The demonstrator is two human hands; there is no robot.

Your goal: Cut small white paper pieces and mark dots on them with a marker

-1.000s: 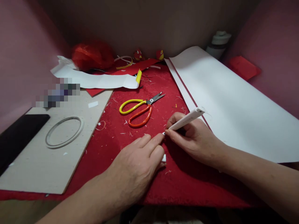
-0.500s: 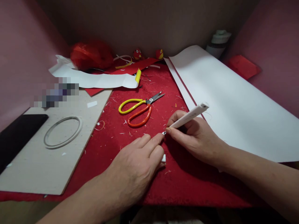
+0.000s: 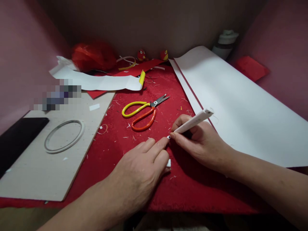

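My right hand (image 3: 197,138) is closed round a white pen (image 3: 192,122). The pen slants up to the right, its lower end at a tiny white piece (image 3: 168,137) that bears a dark spot. Bent over the red cloth (image 3: 185,192), my left hand (image 3: 146,163) pins this piece down with its fingertips. A second bit of white (image 3: 169,163) sticks out from under the same hand by the thumb; most of it is hidden. Beyond the fingers lie scissors (image 3: 150,112) with one yellow and one red handle, blades parted.
On the left, a pale board (image 3: 72,173) carries a ring of tape (image 3: 45,141) and a black flat object (image 3: 21,138). A large white sheet (image 3: 240,106) covers the right side. Behind are a white strip (image 3: 103,83), a red plastic bag (image 3: 93,57), small red figures (image 3: 141,54) and a bottle (image 3: 225,43).
The pen's top end has dipped slightly, and the dark spot on the tiny white piece shows more plainly beside its tip. My left hand has stayed in place.
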